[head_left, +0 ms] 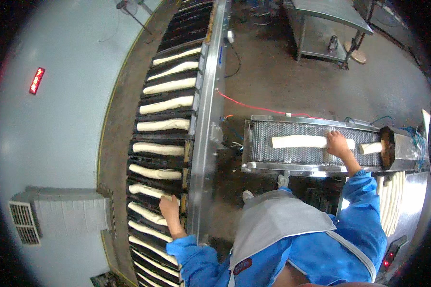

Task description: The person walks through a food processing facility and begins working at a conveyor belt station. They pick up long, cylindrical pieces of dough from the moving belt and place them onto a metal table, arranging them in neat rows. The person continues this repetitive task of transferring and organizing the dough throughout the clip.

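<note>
On the left, a long line of black trays (138, 159) holds pale dough strips, one to each slot. My left hand (170, 211) is at the near end of one dough strip (145, 190), its fingers curled over that end. To the right, a dough roll (298, 141) lies lengthwise on a metal mesh conveyor (273, 158). Around its right part is my right hand (337, 144), gripping from above. Behind that hand, a second, shorter piece of dough (370, 148) emerges from a metal housing (404, 149) at the conveyor's end.
A steel rail (206, 143) borders the trays. Several dough lengths (391, 201) lie on a metal surface at my right. A red cord (258, 107) runs from the rail to the conveyor. Farther off stands a steel table (332, 14); a red lit display (37, 80) hangs on the wall.
</note>
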Demonstrator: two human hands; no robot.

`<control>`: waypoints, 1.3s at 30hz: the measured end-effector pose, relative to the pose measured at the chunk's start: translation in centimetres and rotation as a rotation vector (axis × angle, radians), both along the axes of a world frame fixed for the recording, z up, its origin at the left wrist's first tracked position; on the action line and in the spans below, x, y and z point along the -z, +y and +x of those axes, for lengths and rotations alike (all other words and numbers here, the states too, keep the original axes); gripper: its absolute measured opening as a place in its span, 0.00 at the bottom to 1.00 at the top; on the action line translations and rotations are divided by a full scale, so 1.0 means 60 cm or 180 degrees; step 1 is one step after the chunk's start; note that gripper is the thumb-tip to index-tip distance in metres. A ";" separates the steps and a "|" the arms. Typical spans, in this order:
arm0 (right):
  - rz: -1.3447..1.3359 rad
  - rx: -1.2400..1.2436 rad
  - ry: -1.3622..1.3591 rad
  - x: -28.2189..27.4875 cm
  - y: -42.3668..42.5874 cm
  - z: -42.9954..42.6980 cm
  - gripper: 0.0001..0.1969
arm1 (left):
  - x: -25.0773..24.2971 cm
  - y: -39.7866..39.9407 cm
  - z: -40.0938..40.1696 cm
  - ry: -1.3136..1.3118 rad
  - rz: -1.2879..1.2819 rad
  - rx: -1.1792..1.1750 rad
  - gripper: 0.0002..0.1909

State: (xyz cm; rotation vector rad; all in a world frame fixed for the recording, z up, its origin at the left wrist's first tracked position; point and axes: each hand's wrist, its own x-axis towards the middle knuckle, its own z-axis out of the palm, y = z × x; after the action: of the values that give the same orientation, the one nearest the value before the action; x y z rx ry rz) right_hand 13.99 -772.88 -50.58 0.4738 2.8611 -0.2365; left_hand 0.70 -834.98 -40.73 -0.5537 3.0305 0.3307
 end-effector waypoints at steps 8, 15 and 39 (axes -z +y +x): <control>-0.1312 -0.0475 0.0604 -0.134 -0.049 0.013 0.19 | 0.047 0.404 0.052 0.1059 0.1577 0.2870 0.38; -0.2598 -0.0413 0.1268 -0.297 -0.089 0.049 0.20 | 0.193 0.618 0.057 -0.0253 0.2990 0.3304 0.26; 0.0237 -0.1266 0.2982 -0.387 -0.169 -0.817 0.43 | -0.263 0.326 -0.823 0.2068 -0.2108 0.1660 0.26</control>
State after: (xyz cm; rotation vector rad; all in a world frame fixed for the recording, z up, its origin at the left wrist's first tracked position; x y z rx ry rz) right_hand -35.00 -783.05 -27.35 -0.3097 3.7802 -0.3470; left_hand -48.65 -815.40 -24.98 0.4595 3.6932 -0.6646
